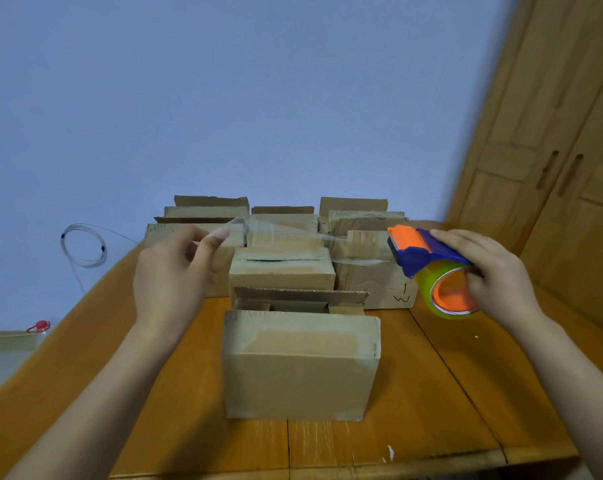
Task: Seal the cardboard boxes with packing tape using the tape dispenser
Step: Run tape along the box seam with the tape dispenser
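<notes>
Packing tape (293, 237), a clear strip, stretches across the middle of the frame, pulled taut in the air between two hands. At centre left, the left hand (175, 271) pinches the loose end between thumb and fingertip. At centre right, the right hand (490, 271) grasps the blue and orange tape dispenser (421, 254) by its greenish roll, angled so the tape can unwind freely. Below the strip, in the lower centre, the nearest cardboard box (300, 365) sits on a wooden table (449, 393) with its back flap raised, apparently unsealed and likely next for taping. More boxes (282, 271) are crowded behind it. A wooden wardrobe (552, 168) fills the right edge, and a coiled cable (83, 245) hangs at far left.
</notes>
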### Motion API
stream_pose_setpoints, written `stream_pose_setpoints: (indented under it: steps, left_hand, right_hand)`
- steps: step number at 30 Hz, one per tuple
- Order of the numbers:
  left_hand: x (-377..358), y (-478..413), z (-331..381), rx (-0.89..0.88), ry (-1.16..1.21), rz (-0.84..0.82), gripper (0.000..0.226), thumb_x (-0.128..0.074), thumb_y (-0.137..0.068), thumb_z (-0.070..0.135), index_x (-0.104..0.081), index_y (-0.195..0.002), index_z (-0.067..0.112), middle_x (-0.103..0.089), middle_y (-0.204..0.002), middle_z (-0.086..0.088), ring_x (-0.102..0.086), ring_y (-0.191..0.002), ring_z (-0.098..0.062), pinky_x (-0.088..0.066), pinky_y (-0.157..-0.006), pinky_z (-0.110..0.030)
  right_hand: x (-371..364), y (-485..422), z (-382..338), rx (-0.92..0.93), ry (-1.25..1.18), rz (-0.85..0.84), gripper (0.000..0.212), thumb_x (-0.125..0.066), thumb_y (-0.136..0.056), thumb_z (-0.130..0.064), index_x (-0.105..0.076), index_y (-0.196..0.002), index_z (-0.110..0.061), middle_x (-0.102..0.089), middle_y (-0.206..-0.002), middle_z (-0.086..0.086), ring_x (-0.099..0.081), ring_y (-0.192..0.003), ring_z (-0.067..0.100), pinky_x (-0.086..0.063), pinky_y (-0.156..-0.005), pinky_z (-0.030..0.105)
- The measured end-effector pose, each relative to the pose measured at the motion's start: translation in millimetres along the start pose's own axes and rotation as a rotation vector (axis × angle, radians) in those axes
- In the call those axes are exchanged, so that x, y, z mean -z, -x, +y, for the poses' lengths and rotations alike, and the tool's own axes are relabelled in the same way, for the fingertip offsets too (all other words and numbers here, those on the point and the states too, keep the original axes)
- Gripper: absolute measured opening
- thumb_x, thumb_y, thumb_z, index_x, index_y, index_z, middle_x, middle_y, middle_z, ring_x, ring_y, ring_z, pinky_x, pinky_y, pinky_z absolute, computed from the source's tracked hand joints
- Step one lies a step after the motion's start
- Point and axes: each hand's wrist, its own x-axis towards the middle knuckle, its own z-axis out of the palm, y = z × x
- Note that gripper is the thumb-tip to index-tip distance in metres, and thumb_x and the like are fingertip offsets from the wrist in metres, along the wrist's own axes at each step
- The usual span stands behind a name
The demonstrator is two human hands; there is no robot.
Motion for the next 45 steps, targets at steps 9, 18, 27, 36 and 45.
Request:
stream_pose_setpoints:
  steps: [9,18,27,36,45]
  left_hand:
    - [-32,25,17,0.344,0.458,-0.213,0.078,-0.027,-0.089,0.065,-0.068,-0.072,0.001,-0.063,-0.055,-0.016,-0.060,-0.048,-0.025,-0.050,-0.053,-0.028]
    - [-49,47,-8,0.386,0.531,-0.335,0.094,-0.031,-0.065,0.093,-0.069,-0.095,0.013,-0.071,-0.086,-0.004,-0.068,-0.071,-0.021,-0.059,-0.063,-0.031]
    - [-44,52,-9,0.317,0.360,-0.316,0.087,-0.018,-0.075,0.087,-0.070,-0.104,0.025,-0.071,-0.089,0.006,-0.063,-0.063,-0.007,-0.059,-0.073,-0.032]
    - [-40,36,8,0.188,0.016,-0.611,0.080,-0.016,-0.081,0.070,-0.074,-0.085,0.014,-0.072,-0.083,0.001,-0.066,-0.073,-0.010,-0.054,-0.075,-0.027]
    - [-44,33,-12,0.569,0.479,-0.432,0.061,-0.038,-0.086,0.056,-0.064,-0.098,0.002,-0.072,-0.075,-0.017,-0.062,-0.059,-0.017,-0.061,-0.069,-0.038]
  right_hand:
    - [1,5,-6,-0.110,-0.089,0.087,0.071,-0.053,-0.073,0.025,-0.055,-0.133,-0.014,-0.059,-0.128,0.013,-0.051,-0.119,0.034,-0.046,-0.084,0.037]
    - [-4,3,-12,-0.088,-0.132,0.104,0.073,-0.051,-0.069,0.027,-0.057,-0.131,-0.012,-0.060,-0.126,0.011,-0.052,-0.117,0.033,-0.048,-0.086,0.041]
    - [-10,3,-12,-0.094,-0.106,0.090,0.059,-0.049,-0.077,0.010,-0.056,-0.131,-0.013,-0.060,-0.126,0.013,-0.052,-0.117,0.033,-0.045,-0.082,0.033]
    - [-14,7,-13,-0.112,-0.123,0.053,0.069,-0.057,-0.074,0.023,-0.055,-0.133,-0.014,-0.059,-0.127,0.012,-0.051,-0.117,0.033,-0.048,-0.080,0.036]
    - [-15,15,-9,-0.053,-0.063,-0.018,0.067,-0.062,-0.074,0.021,-0.056,-0.132,-0.013,-0.060,-0.125,0.014,-0.053,-0.115,0.037,-0.052,-0.078,0.043]
